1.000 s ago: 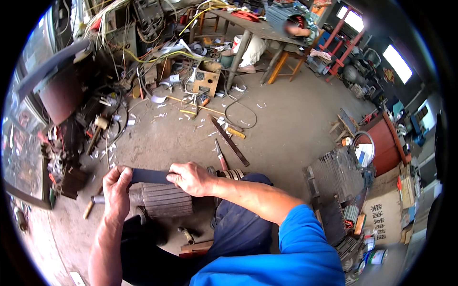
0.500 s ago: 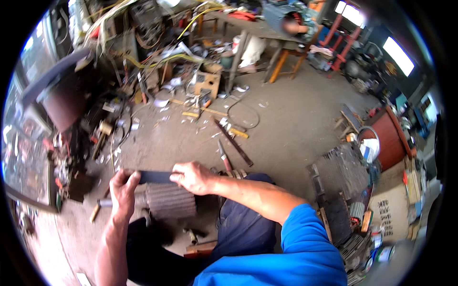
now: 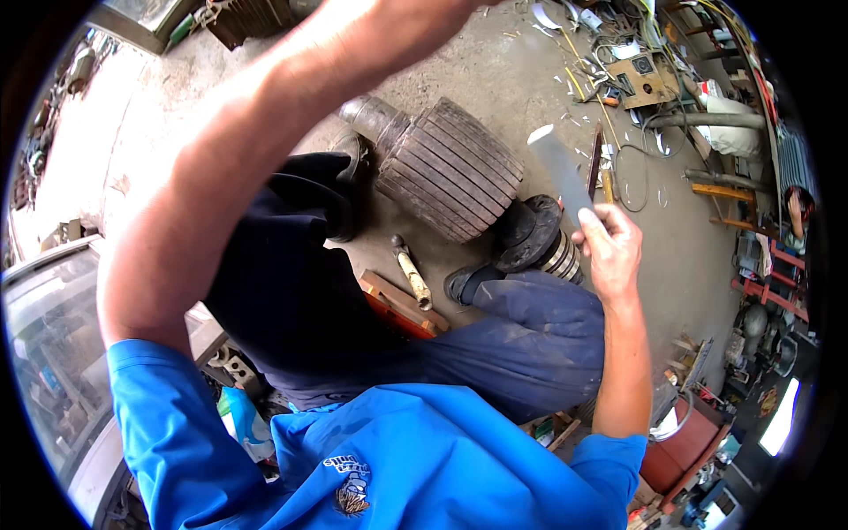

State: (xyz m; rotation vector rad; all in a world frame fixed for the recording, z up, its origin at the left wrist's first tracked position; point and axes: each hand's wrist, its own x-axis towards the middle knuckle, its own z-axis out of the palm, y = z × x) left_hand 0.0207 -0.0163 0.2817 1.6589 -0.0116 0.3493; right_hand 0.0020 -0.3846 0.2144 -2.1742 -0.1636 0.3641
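Note:
My right hand (image 3: 611, 246) is closed on the lower end of a flat grey strip (image 3: 565, 168). The strip rises up and to the left from the thumb, and its far end looks pale. My left forearm (image 3: 256, 115) crosses the upper left and runs out of the top edge, so that hand is hidden. Below and left of the strip lies a slotted motor armature (image 3: 452, 168) with a thick shaft (image 3: 375, 122). A dark round disc and a ringed end (image 3: 561, 256) sit at its right. Between my legs lies a hammer (image 3: 412, 276) with a pale handle.
Wooden pieces (image 3: 397, 300) lie by the hammer. A cardboard box (image 3: 643, 81), a long dark bar (image 3: 594, 150) and scraps cover the floor at upper right. A glass-sided cabinet (image 3: 53, 353) stands at left, a red-brown bin (image 3: 685, 450) at lower right. Another person (image 3: 798, 208) is at far right.
My left hand has let go of the strip and gone up out of view. The right hand keeps the strip, now slanted upward. The whole view has turned and tilted.

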